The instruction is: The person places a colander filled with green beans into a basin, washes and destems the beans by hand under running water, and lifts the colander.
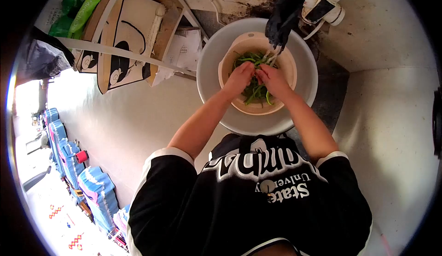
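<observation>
Both my hands are over a peach-coloured basin (224, 72) that holds long, thin green peppers (252, 95). My left hand (241, 77) has its fingers closed in a pinch on a green pepper. Close beside it, my right hand (273, 79) also has thumb and fingers pressed together on a green pepper; the fingers hide most of what they grip. Water (275, 53) runs into the basin from a black-wrapped spout (281, 21) just beyond my hands.
A larger grey-white basin (209, 97) surrounds the peach one. A white water heater tap (324, 7) is on the wall at upper right. To the left stands a shelf (124, 55) with a green packet (85, 13). Blue-covered chairs (96, 191) line the far left.
</observation>
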Demonstrator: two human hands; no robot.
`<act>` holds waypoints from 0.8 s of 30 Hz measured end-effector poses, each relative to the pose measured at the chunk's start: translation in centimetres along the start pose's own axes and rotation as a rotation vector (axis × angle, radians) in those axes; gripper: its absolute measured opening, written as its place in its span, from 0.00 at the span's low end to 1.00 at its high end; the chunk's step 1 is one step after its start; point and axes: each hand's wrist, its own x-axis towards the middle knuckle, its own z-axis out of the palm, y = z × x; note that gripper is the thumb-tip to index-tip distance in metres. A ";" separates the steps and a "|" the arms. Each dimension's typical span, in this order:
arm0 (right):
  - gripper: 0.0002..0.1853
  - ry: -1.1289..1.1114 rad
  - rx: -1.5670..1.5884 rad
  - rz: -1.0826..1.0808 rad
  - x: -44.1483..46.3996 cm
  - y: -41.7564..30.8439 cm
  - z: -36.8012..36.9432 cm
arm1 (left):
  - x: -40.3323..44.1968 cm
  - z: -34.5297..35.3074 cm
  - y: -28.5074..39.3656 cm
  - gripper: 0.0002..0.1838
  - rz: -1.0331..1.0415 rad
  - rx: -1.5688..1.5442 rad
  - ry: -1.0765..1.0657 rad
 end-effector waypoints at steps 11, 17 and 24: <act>0.12 -0.587 -0.141 0.113 0.4 -2.8 -3.4 | -4.4 1.2 -1.6 0.12 -0.128 -0.640 -0.038; 0.11 -0.713 -0.026 -0.073 -0.3 -2.4 -3.7 | -6.4 1.6 -1.3 0.11 -0.161 -0.649 -0.093; 0.11 -0.374 0.885 -0.070 -0.4 -0.7 -3.8 | -2.3 -1.5 -1.3 0.12 0.252 0.942 0.287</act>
